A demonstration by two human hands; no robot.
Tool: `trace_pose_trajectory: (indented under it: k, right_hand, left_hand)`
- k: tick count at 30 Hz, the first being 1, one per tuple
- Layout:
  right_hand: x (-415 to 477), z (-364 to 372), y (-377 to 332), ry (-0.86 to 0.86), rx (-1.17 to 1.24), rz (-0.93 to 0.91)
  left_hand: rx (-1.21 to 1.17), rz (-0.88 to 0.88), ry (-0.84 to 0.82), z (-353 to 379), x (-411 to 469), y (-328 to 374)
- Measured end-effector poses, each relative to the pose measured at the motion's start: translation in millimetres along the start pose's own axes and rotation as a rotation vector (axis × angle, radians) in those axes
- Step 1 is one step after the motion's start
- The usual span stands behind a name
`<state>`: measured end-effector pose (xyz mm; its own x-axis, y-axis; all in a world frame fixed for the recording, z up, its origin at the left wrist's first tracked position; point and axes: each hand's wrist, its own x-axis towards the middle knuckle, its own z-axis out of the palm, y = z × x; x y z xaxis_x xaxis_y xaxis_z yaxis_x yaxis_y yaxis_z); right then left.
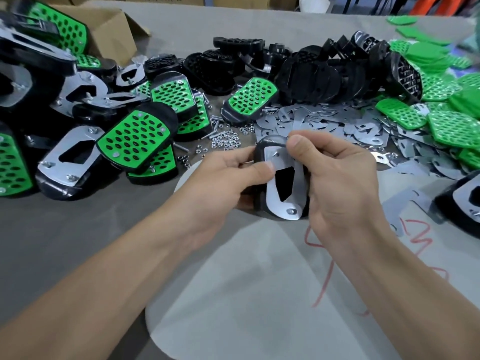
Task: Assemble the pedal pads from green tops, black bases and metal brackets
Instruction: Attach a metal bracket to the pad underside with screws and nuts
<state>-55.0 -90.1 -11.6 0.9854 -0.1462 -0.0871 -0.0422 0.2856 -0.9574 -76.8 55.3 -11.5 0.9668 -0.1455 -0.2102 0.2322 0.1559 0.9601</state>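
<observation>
Between my hands is a pedal pad, underside up: a black base point(261, 152) with a metal bracket point(298, 188) lying on it and a nut at the bracket's near end. My left hand point(228, 175) grips the pad's left edge, thumb on the bracket. My right hand point(335, 175) holds the right side, thumb and fingertips pinching at the bracket's far end. Finished green-topped pads point(135, 139) are heaped on the left, black bases point(311, 74) at the back, loose brackets point(324, 123) just beyond my hands, green tops point(441, 120) on the right.
Small nuts and screws point(226, 141) are scattered on the grey table just beyond my left hand. A cardboard box point(114, 29) stands at the back left. White sheets with red marks point(272, 281) lie under my forearms. Another upturned pad point(462, 203) sits at the right edge.
</observation>
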Motion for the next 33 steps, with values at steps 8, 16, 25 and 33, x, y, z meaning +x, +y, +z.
trace_pose_trajectory:
  k: [8, 16, 25, 33]
  right_hand:
    - [3, -1, 4, -0.07, 0.018, -0.024]
    - [36, -15, -2, -0.074, -0.748, -0.253]
    - [50, 37, -5, -0.351, -1.244, -0.39]
    - [64, 74, -14, -0.512, -1.599, -0.506]
  left_hand:
    - [-0.031, 0.003, 0.161, -1, 10, -1]
    - [-0.086, 0.032, 0.256, -17, 17, 11]
    - [-0.361, 0.083, 0.407, -46, 24, 32]
    - [-0.261, 0.147, 0.36, -62, 19, 35]
